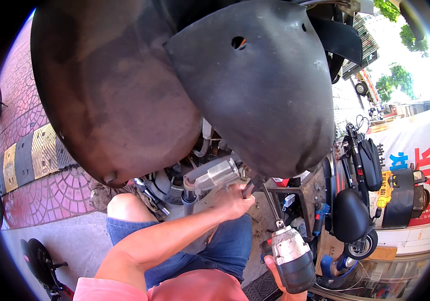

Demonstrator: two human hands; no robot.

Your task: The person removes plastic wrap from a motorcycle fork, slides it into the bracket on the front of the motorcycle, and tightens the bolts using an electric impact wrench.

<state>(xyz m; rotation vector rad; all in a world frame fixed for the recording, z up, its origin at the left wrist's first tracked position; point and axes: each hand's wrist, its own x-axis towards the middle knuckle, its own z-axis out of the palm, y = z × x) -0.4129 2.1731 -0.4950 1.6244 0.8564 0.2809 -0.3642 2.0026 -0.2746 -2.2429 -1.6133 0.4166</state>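
My right hand [276,275] is wrapped round the handle of an impact wrench [291,253] with a silver and black body. From its nose a long thin extension bar [271,201] runs up toward the underside of a vehicle. My left hand [232,202] is closed on a dark, rounded part [248,189] beside the bar's upper end. Just above that hand lies a silver metal cylinder [217,175]. Two large curved panels hang overhead, one brownish [120,105] and one black [260,95]. They hide most of the vehicle and where the bar ends.
A metal-framed stand [302,200] with tools and small items is close on the right. Beyond it are a black seat [351,215], a small wheel [361,244] and a white banner [408,140]. A striped speed bump [44,145] crosses the paving at left; a scooter [44,263] stands lower left.
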